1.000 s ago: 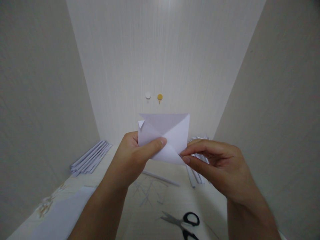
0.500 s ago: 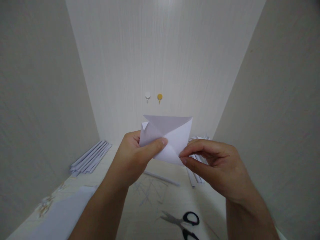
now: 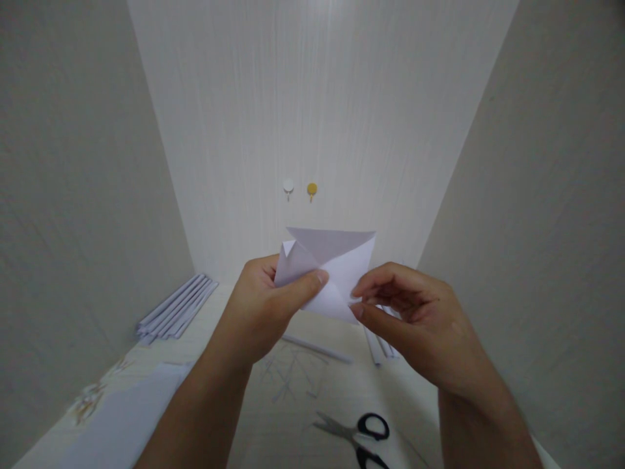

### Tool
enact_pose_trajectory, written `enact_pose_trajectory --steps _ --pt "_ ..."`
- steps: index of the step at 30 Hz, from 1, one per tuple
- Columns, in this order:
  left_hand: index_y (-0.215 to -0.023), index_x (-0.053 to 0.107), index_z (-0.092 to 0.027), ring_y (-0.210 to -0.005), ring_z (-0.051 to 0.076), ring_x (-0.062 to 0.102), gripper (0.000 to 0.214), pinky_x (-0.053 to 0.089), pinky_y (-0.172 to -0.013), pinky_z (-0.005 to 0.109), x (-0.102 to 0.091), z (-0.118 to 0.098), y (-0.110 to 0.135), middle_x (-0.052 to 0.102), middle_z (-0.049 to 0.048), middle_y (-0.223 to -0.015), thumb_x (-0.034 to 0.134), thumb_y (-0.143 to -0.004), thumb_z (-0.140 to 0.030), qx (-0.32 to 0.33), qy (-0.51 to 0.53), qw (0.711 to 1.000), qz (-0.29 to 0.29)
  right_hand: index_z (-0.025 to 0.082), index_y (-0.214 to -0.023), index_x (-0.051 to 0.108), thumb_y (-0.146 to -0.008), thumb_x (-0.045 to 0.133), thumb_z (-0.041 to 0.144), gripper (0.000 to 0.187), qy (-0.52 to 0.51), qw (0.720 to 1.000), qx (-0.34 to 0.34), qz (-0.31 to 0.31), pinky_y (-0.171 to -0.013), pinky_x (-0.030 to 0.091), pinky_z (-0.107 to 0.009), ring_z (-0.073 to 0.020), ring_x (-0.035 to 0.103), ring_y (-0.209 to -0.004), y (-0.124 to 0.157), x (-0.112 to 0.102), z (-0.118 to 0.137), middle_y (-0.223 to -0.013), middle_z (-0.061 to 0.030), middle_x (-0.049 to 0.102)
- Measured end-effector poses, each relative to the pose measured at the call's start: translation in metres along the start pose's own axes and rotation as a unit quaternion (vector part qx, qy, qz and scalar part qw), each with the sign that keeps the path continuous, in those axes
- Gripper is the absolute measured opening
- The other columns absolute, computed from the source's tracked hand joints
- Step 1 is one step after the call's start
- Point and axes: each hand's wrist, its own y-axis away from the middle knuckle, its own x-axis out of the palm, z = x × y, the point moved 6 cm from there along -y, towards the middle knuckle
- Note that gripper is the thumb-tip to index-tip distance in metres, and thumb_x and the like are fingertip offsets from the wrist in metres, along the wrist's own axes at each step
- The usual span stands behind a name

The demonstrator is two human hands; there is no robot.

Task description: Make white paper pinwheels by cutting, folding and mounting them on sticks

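Observation:
A white folded paper (image 3: 349, 270) is held up in front of me, its triangular flaps meeting near the middle like an envelope. A small corner on its upper left is turned over. My left hand (image 3: 266, 306) grips the left side, thumb across the front and the other fingers hidden behind. At the lower right edge, my right hand (image 3: 420, 319) pinches a small corner of the same paper between thumb and forefinger, the two tips slightly apart around it.
Black-handled scissors (image 3: 344, 431) lie on the table below, with thin paper strips (image 3: 293, 374) and one paper stick (image 3: 317, 348) beyond. Stacked paper sticks (image 3: 178, 309) rest at left, more (image 3: 383, 342) at right. White sheets (image 3: 131, 417) lie lower left. Two hooks (image 3: 312, 189) hang on the wall.
My right forefinger has lifted a little from the thumb, and a small corner edge shows between them. The paper's left side has shifted slightly right.

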Motion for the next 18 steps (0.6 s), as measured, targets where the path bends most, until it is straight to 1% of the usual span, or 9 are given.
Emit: enact_pose_trajectory --steps 3,5,7,8,10,12,14,16,18 --pt "-0.079 0.079 -0.016 -0.067 0.020 0.066 0.022 0.051 -0.060 0.028 0.000 0.001 -0.001 0.074 0.0041 -0.074 0.082 -0.074 -0.037 0.003 0.003 1.000 0.001 0.024 -0.088 0.067 -0.085 0.078 0.019 0.012 -0.018 1.000 0.005 -0.003 -0.070 0.053 -0.027 -0.0153 0.065 -0.078 -0.001 -0.002 -0.001 -0.086 -0.0001 0.068" --pt "-0.080 0.080 -0.016 -0.069 0.021 0.068 0.021 0.052 -0.062 0.028 0.002 0.003 0.000 0.076 0.0048 -0.077 0.082 -0.075 -0.036 -0.006 0.004 1.000 0.020 0.025 -0.090 0.062 -0.084 0.080 0.024 0.019 -0.043 0.999 -0.003 -0.032 -0.073 0.055 -0.029 -0.0171 0.066 -0.084 -0.002 -0.007 -0.003 -0.097 -0.0019 0.068" --pt "-0.083 0.080 -0.017 -0.069 0.021 0.069 0.019 0.052 -0.061 0.029 0.008 0.005 0.002 0.077 0.0050 -0.079 0.081 -0.075 -0.034 -0.024 0.003 0.998 0.065 0.026 -0.094 0.059 -0.082 0.084 0.029 0.028 -0.063 0.995 -0.016 -0.072 -0.077 0.056 -0.032 -0.0193 0.066 -0.091 -0.002 -0.013 -0.004 -0.109 -0.0040 0.068" --pt "-0.084 0.081 -0.017 -0.068 0.021 0.069 0.018 0.052 -0.060 0.028 0.012 0.006 0.004 0.078 0.0049 -0.079 0.080 -0.076 -0.033 -0.037 0.000 0.995 0.093 0.027 -0.098 0.058 -0.081 0.084 0.029 0.031 -0.066 0.994 -0.021 -0.085 -0.078 0.057 -0.033 -0.0202 0.066 -0.094 -0.002 -0.014 -0.004 -0.111 -0.0047 0.068" --pt "-0.085 0.081 -0.017 -0.066 0.021 0.068 0.015 0.051 -0.059 0.028 0.018 0.010 0.007 0.078 0.0052 -0.079 0.079 -0.077 -0.030 -0.061 -0.012 0.988 0.144 0.028 -0.105 0.060 -0.082 0.082 0.027 0.031 -0.054 0.993 -0.030 -0.101 -0.076 0.056 -0.031 -0.0207 0.066 -0.095 -0.002 -0.014 -0.005 -0.107 -0.0043 0.068" --pt "-0.082 0.080 -0.017 -0.066 0.021 0.069 0.013 0.051 -0.059 0.029 0.019 0.011 0.008 0.078 0.0061 -0.079 0.079 -0.077 -0.029 -0.069 -0.022 0.983 0.167 0.027 -0.106 0.064 -0.084 0.078 0.023 0.027 -0.034 0.993 -0.036 -0.110 -0.072 0.054 -0.029 -0.0200 0.066 -0.092 -0.001 -0.015 -0.004 -0.099 -0.0029 0.067" --pt "-0.081 0.080 -0.015 -0.066 0.021 0.069 0.015 0.051 -0.059 0.028 0.016 0.010 0.005 0.077 0.0062 -0.078 0.082 -0.074 -0.029 -0.057 -0.027 0.987 0.149 0.026 -0.100 0.066 -0.084 0.076 0.018 0.020 -0.024 0.992 -0.038 -0.116 -0.068 0.052 -0.029 -0.0183 0.065 -0.085 -0.001 -0.018 -0.003 -0.093 -0.0017 0.066" --pt "-0.082 0.079 -0.015 -0.068 0.020 0.069 0.019 0.052 -0.061 0.027 0.010 0.007 0.001 0.077 0.0054 -0.077 0.085 -0.071 -0.029 -0.026 -0.005 0.995 0.098 0.026 -0.097 0.066 -0.081 0.076 0.015 0.021 -0.032 0.993 -0.030 -0.106 -0.064 0.050 -0.028 -0.0162 0.062 -0.076 -0.002 -0.018 -0.004 -0.087 0.0000 0.065" --pt "-0.086 0.078 -0.016 -0.072 0.019 0.070 0.023 0.054 -0.066 0.026 0.004 0.002 -0.003 0.079 0.0042 -0.081 0.088 -0.068 -0.027 0.010 0.062 0.997 0.033 0.026 -0.098 0.062 -0.079 0.075 0.012 0.027 -0.058 0.993 -0.018 -0.097 -0.059 0.047 -0.027 -0.0143 0.059 -0.068 -0.003 -0.016 -0.006 -0.080 0.0027 0.064"
